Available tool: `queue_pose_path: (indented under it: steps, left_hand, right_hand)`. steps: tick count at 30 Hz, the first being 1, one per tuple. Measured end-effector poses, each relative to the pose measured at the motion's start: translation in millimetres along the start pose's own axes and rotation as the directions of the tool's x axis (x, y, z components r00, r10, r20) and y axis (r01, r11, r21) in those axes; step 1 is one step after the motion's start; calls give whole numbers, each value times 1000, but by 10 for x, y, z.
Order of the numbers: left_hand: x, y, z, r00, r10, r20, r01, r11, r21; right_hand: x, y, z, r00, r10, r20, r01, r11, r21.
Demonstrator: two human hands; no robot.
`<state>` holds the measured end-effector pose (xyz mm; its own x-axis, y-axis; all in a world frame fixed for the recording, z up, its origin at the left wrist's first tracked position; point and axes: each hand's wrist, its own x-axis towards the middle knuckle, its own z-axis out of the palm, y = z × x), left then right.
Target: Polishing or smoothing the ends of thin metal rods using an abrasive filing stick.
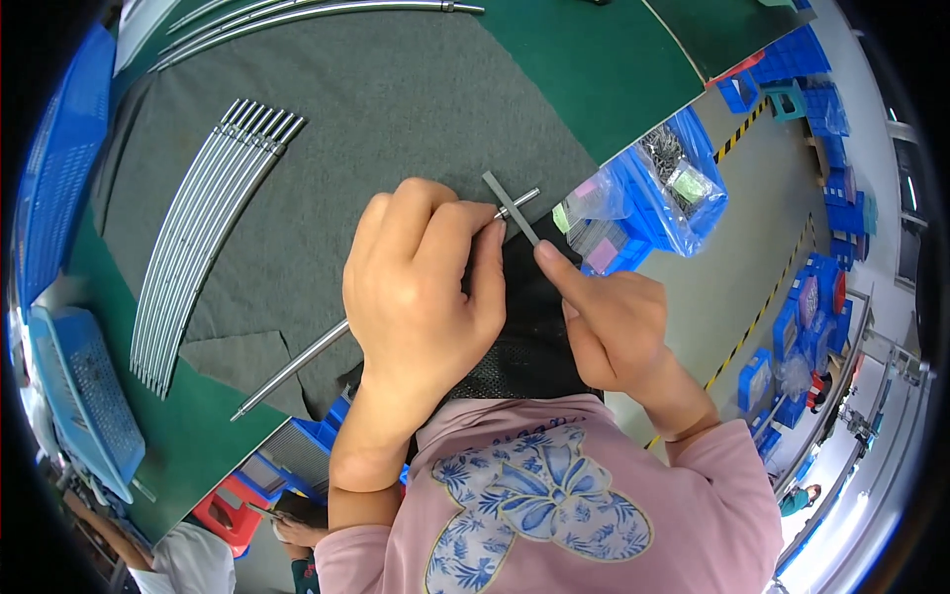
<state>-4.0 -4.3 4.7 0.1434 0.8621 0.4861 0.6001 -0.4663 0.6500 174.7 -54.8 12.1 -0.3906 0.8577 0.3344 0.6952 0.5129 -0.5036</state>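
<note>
My left hand is closed around a slim silver metal shaft. The shaft runs slantwise through the fist, its long part reaching down to the lower left. Its thin stepped tip sticks out past my thumb and forefinger. My right hand grips the lower end of a flat grey bar, which looks like a file or a sharpening stone. The bar lies across the shaft near the tip and appears to touch it. On the grey cloth at the left, several similar silver shafts lie side by side.
More metal shafts rest at the far edge of the green table. Blue baskets stand at the left. Right of the table, a blue bin holds small metal parts in plastic. A co-worker's hand shows at lower left.
</note>
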Motion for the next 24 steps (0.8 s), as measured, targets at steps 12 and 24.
queue_pose_path:
  steps: [12, 24]
  left_hand:
    - [19, -16, 5, 1000, 14, 4, -14, 1000, -25]
    - [19, -24, -6, 998, 39, 43, -38, 999, -21]
  right_hand:
    - [213, 49, 128, 1000, 6, -12, -6, 1000, 20]
    - [-144, 53, 405, 973, -36, -228, 28, 999, -39]
